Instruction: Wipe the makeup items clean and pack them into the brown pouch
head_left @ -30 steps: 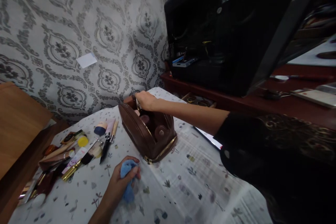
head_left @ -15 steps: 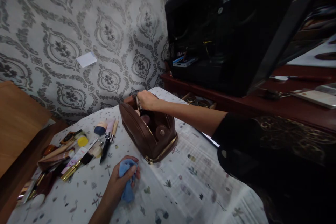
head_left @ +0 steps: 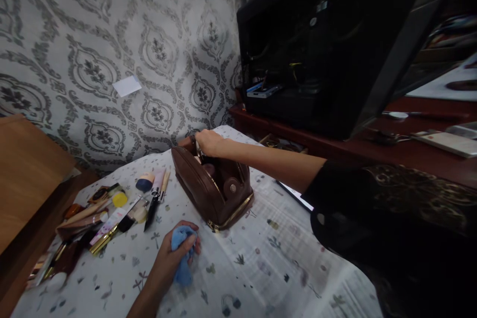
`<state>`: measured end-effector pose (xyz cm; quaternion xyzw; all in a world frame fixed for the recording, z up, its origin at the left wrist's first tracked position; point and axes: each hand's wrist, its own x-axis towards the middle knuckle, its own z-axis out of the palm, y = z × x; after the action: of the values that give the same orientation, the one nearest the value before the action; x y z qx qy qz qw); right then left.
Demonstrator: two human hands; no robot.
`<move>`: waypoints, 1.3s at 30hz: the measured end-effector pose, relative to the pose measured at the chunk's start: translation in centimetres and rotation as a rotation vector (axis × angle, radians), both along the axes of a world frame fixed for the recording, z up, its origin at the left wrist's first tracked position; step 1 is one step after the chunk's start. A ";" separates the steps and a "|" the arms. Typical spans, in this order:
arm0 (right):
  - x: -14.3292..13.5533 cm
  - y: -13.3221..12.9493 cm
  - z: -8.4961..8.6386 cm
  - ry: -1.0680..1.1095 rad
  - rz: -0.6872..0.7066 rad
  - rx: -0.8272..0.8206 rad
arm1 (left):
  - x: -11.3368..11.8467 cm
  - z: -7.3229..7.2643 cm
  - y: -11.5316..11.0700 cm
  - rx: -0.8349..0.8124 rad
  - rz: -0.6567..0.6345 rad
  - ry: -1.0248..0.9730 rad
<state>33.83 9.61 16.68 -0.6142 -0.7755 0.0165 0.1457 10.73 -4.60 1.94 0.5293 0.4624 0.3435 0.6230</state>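
A dark-brown, leather-look pouch with a gold-toned zip point(head_left: 194, 186) stands unzipped on a white cloth printed with small plants point(head_left: 261, 263), its mouth gaping upward. Inside, near the closer end, sits a round, dull-pink item with a small pale emblem point(head_left: 231, 188); a second dusky-pink rounded piece point(head_left: 208, 169) lies deeper, partly hidden. The right hand point(head_left: 209, 142) is at the pouch's far end, its fingers curled down at the opening; whether they grasp anything cannot be told. The left hand point(head_left: 170, 254), just beside the near end, grips a crumpled light-blue cloth point(head_left: 182, 276). Left of the pouch lies a loose spread of cosmetics point(head_left: 115, 222), including a round yellow-topped container point(head_left: 119, 199). Beyond, a pulled-out wooden drawer point(head_left: 304, 151) holds indistinct small things.
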 end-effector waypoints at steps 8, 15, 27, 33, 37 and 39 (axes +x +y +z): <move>-0.5 -2.5 2.0 -0.032 -0.026 0.086 | 0.3 0.7 -0.1 -0.012 -0.017 -0.014; -3.0 -7.9 1.2 -0.007 0.154 0.244 | 0.1 1.2 0.0 0.034 0.047 -0.027; -11.0 -11.7 -10.1 0.471 0.495 -0.016 | -3.6 1.2 2.6 0.146 0.480 -0.219; -14.6 -10.2 -15.4 0.687 0.480 0.106 | -3.9 1.6 2.7 0.061 0.555 -0.405; -14.6 -9.8 -16.4 0.862 0.515 0.120 | -4.4 1.0 2.6 0.185 0.441 -0.205; -14.4 -9.7 -16.5 0.929 0.464 0.108 | -4.6 0.6 2.8 0.243 0.442 -0.095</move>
<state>19.39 -0.12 0.17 -0.3455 -0.7446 0.2790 0.4984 6.09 -1.82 2.56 0.4696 0.4922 0.5488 0.4858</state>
